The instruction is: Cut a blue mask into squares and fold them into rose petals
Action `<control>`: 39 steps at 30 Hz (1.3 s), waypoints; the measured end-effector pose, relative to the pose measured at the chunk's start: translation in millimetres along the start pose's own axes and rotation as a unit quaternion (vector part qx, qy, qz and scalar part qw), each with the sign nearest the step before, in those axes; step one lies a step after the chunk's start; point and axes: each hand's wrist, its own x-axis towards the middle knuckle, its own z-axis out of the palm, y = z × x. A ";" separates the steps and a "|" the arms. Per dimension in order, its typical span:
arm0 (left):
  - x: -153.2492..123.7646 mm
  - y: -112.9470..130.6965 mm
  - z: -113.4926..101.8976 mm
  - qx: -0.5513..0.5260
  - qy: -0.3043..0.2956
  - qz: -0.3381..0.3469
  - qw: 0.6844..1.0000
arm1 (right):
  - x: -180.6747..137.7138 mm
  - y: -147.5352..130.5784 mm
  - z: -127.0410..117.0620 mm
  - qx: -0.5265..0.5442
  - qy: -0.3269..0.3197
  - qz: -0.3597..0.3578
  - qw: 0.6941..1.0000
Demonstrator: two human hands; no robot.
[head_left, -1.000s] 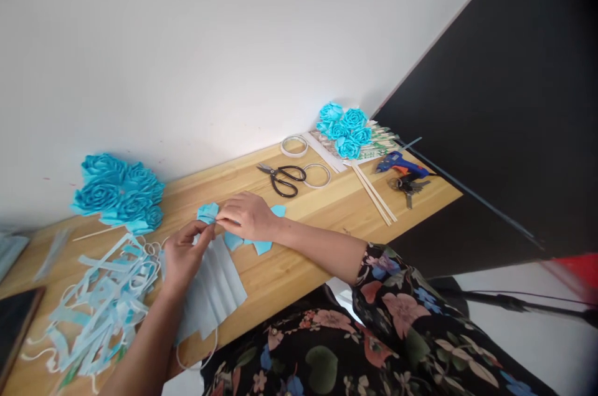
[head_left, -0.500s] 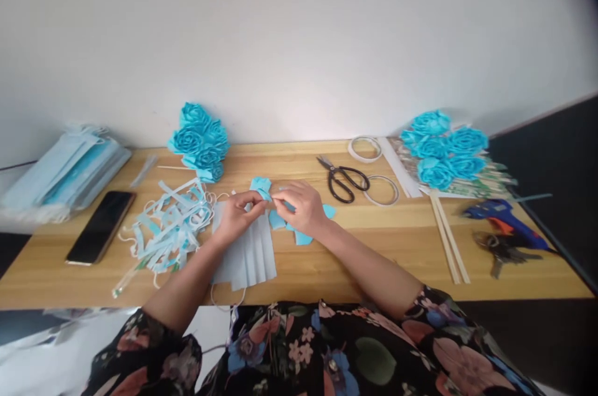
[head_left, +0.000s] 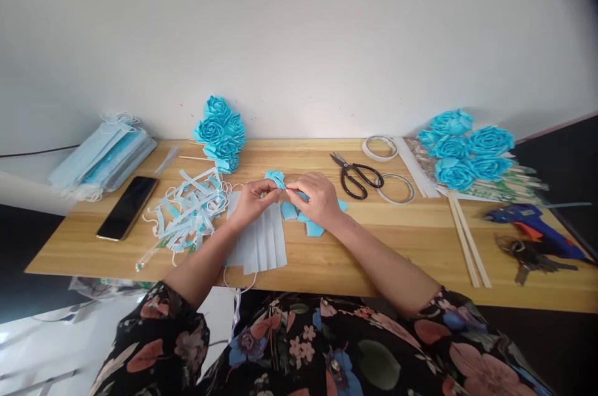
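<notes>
Between my hands is a small blue flower (head_left: 275, 178) of folded mask fabric, its petals pointing away from me. My left hand (head_left: 256, 198) pinches the near end of it with thumb and forefinger. My right hand (head_left: 316, 198) is pinched against the same end, fingertips nearly meeting the left ones. Cut blue fabric pieces (head_left: 314, 229) lie under and beside my right hand. A pleated face mask (head_left: 261, 246) lies flat beneath my left wrist, its ear loop hanging toward the table edge.
Left are mask offcuts (head_left: 191, 209), a phone (head_left: 128, 208) and a mask stack (head_left: 103, 156). Blue fabric roses stand at back left (head_left: 219, 131) and back right (head_left: 467, 147). Scissors (head_left: 357, 175), tape rolls (head_left: 380, 148), wooden sticks (head_left: 468, 240), keys (head_left: 526, 256) and a glue gun (head_left: 537, 228) lie right.
The whole scene has shifted right in view as my head turned slightly left. My hands stay pinched together on the small flower, with only slight finger movement.
</notes>
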 end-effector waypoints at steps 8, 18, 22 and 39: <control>0.5 -2.0 -0.5 -0.038 -0.020 0.002 0.999 | 0.3 3.2 -1.5 0.019 0.009 0.025 0.999; 3.7 -10.4 -3.0 -0.177 0.006 0.003 0.984 | 4.6 6.2 -12.4 0.137 -0.014 0.094 0.986; 6.6 -13.1 -5.4 -0.226 0.025 0.001 0.974 | 4.1 8.1 -12.9 0.158 -0.020 0.136 0.978; 4.2 -11.8 -3.6 -0.114 -0.044 0.005 0.993 | 9.4 8.0 -14.0 0.415 -0.061 0.247 0.874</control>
